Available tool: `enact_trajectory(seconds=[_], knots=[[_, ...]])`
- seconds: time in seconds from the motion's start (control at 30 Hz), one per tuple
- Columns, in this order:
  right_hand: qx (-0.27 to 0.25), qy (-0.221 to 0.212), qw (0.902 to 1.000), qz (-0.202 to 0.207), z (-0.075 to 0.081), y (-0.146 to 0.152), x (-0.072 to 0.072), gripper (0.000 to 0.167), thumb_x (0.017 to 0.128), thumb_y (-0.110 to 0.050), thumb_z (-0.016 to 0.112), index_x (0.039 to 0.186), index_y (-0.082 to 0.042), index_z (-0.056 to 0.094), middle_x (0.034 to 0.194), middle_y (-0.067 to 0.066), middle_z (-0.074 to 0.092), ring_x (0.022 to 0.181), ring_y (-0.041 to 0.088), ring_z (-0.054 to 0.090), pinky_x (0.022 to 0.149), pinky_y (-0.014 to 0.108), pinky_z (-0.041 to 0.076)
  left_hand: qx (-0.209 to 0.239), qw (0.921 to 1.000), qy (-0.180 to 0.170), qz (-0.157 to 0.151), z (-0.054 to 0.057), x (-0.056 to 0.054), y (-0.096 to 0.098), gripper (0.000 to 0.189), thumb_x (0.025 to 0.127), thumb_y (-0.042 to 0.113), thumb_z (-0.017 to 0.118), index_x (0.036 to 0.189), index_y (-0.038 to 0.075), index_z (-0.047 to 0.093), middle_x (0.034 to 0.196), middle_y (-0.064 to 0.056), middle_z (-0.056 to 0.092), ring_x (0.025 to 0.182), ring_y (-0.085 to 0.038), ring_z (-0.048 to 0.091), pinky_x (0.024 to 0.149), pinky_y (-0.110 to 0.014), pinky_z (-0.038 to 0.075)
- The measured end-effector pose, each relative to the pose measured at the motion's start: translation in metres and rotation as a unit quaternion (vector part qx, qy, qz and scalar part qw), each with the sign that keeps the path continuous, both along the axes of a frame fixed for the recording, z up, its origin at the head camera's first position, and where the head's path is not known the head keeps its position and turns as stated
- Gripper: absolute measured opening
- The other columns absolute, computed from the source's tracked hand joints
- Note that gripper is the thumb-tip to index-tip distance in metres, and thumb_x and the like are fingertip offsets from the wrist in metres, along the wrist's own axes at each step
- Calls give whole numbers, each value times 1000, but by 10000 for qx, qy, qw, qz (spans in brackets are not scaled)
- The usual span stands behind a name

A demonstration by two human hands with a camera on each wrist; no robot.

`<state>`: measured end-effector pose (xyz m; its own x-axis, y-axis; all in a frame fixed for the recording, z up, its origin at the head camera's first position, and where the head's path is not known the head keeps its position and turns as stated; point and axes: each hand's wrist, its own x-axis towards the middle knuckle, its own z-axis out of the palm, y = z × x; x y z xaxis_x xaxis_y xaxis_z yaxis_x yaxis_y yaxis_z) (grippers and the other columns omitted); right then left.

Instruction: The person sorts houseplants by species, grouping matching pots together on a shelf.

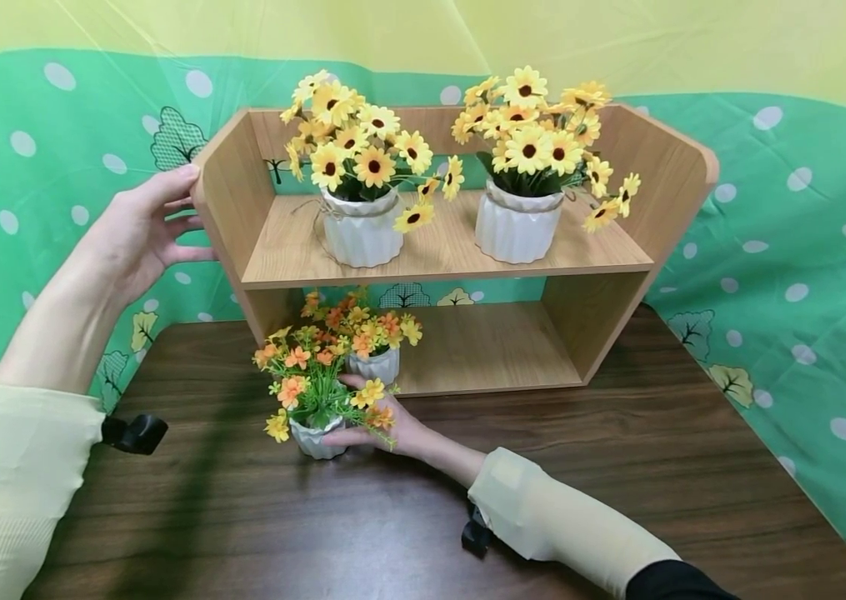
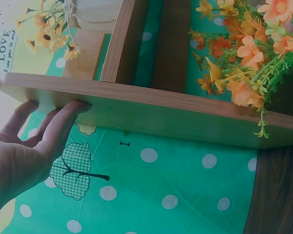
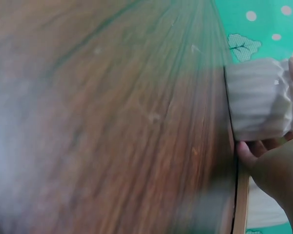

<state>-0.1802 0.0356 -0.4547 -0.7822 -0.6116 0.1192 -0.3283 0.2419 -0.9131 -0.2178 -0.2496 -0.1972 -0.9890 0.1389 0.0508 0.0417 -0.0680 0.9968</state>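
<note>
My right hand (image 1: 385,421) grips a small white ribbed pot (image 1: 315,439) of orange and yellow artificial flowers (image 1: 317,367), in front of the lower left of a wooden two-tier shelf (image 1: 438,272). In the right wrist view, its fingers and thumb lie on opposite sides of the pot (image 3: 259,100). I cannot tell whether the pot touches the table. Against the shelf's left side panel (image 2: 151,114) rests my left hand (image 1: 141,229), fingers nearly straight along the outer face. Behind the gripped pot, a similar white pot (image 1: 375,367) stands in the lower compartment.
On the upper tier stand two larger white pots, the left pot (image 1: 362,233) and the right pot (image 1: 518,225), with yellow daisies. The shelf sits at the back of a dark wood table (image 1: 543,467). A green dotted cloth (image 1: 775,250) hangs behind.
</note>
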Motion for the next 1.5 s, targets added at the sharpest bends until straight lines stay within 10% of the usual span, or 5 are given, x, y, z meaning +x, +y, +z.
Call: enact_trajectory(seconds=[0.87, 1.27, 1.5], knots=[[207, -197, 9984, -484, 4, -12, 6, 89, 78, -15, 91, 150, -1, 41, 146, 20, 56, 135, 35, 55, 111, 43, 50, 16, 10000, 6, -11, -3, 0, -2, 53, 104, 39, 57, 152, 24, 41, 141, 0, 46, 123, -22, 53, 74, -35, 66], [140, -796, 9966, 148, 11, 9, 11, 94, 80, -24, 91, 157, -17, 38, 164, 5, 38, 150, 26, 40, 121, 49, 40, -9, 10000, 29, -44, 1, -1, 0, 51, 105, 39, 56, 152, 24, 41, 141, 0, 45, 122, -21, 54, 74, -36, 66], [381, -197, 9974, 583, 17, 18, 14, 96, 75, -18, 94, 155, -6, 42, 160, 11, 46, 148, 27, 46, 124, 46, 37, 20, 10000, 25, -43, 0, 0, -1, 49, 105, 38, 56, 150, 24, 42, 141, 0, 45, 122, -21, 53, 73, -35, 66]])
